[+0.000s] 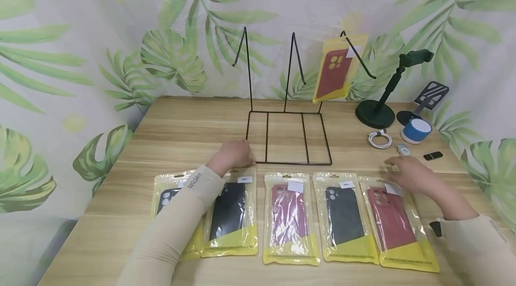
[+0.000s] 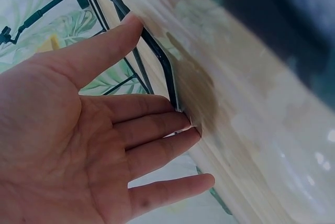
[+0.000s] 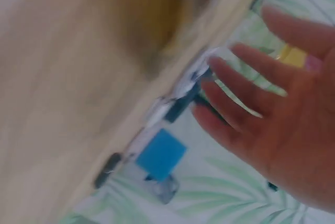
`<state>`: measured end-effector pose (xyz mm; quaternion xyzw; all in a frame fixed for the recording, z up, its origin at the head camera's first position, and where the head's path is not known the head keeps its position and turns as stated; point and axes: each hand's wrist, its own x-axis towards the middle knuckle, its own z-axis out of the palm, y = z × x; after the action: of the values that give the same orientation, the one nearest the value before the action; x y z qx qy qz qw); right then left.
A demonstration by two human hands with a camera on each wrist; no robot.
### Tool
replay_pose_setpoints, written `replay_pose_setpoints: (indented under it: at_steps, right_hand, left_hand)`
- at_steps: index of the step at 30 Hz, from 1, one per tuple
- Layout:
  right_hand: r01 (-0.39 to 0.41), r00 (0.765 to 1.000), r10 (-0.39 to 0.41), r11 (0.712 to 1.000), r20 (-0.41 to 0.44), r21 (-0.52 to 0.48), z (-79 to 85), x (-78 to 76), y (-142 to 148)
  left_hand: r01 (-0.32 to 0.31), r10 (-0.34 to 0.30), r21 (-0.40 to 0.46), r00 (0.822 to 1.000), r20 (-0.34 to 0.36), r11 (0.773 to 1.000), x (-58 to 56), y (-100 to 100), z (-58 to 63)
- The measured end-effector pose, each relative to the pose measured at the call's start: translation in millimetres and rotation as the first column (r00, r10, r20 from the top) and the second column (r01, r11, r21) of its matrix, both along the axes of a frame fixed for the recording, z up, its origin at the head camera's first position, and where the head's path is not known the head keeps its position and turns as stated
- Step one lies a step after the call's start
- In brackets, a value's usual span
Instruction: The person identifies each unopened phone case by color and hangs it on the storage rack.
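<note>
My left hand is at the near left corner of the black wire rack, fingertips touching the wire; the left wrist view shows the fingers nearly straight and the thumb held wide of them. My right hand is loosely spread, fingers apart and holding nothing, above the far end of the rightmost pack.

The rack stands on the wooden surface, its three hooks rising at the back. A red phone case in a yellow bag hangs on the right hook, tilted.

Nearer me, five bagged phone cases lie in a row: a leftmost pack partly hidden by my sleeve, then a black case, a pink one, a dark grey one and a red one.

Beyond my right hand are a dark green stand, a smaller black stand, a blue and white cylinder, a coiled white cable and a small black stick.
</note>
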<state>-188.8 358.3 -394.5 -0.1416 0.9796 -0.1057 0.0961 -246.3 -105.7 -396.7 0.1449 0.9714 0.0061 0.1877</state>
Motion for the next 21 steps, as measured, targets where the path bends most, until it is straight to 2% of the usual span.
replay_pose_setpoints:
  at_steps: [3, 6, 12, 16, 21]
  right_hand:
    - [0.005, 0.993, 0.003, 0.998, 0.121, -0.062, -6.9, -0.6, 12.4]
    - [0.036, 0.98, -0.013, 0.993, 0.2, -0.112, -10.9, -2.5, 22.7]
    - [0.057, 0.963, -0.023, 0.991, 0.27, -0.12, -13.2, -2.0, 31.4]
    - [0.05, 0.971, -0.019, 0.991, 0.24, -0.125, -13.8, 0.8, 32.3]
    - [0.053, 0.996, -0.041, 0.985, 0.078, -0.166, -4.1, 8.5, 32.6]
  left_hand:
    - [0.0, 0.0, -0.008, 1.0, -0.002, 1.0, -0.1, 0.2, 0.4]
    - [-0.001, 0.001, -0.011, 1.0, -0.004, 1.0, -0.3, 0.2, 0.4]
    - [0.002, -0.002, -0.012, 1.0, -0.008, 1.0, -0.1, -0.1, 0.4]
    - [0.001, -0.001, -0.01, 1.0, -0.006, 1.0, 0.0, -0.4, 0.3]
    - [-0.004, 0.004, -0.004, 1.0, -0.003, 1.0, -0.5, -0.6, 0.0]
